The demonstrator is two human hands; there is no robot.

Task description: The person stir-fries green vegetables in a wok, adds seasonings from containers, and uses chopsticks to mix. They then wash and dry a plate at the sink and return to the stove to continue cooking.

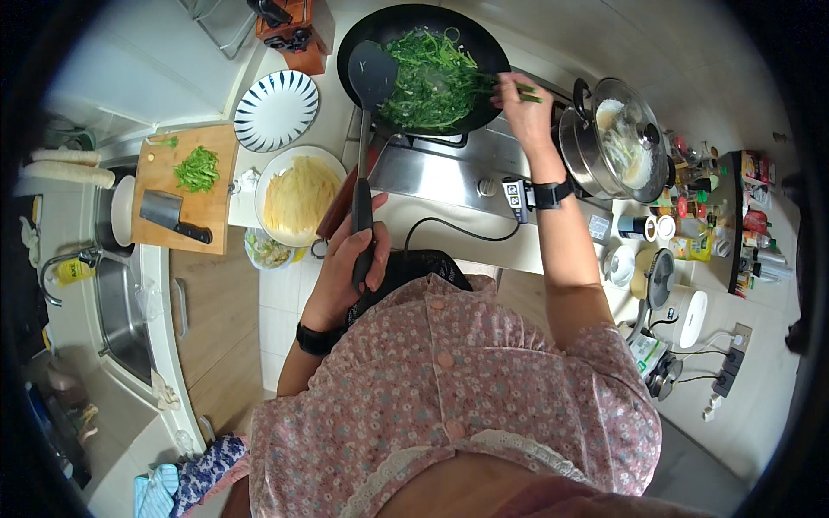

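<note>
In my left hand [333,278] is the black grip of a long turner [372,74], its dark flat head over the left side of the wok. The wok's reddish-brown handle [338,210] runs beside that hand; whether my fingers also touch it, I cannot tell. Chopped leafy greens [431,84] with pale bits fill the black wok [353,39] on the gas stove. My right hand [523,110], at the wok's right rim, grips green-ended chopsticks [530,94]. Their dark lower ends reach toward the greens.
Left of the stove are a plate of pale yellow shreds [301,194], a striped-rim plate [277,110] and a cutting board [220,142] with a cleaver [162,208]. A lidded steamer pot [576,155] stands right. A black cable [453,223] crosses the counter's front.
</note>
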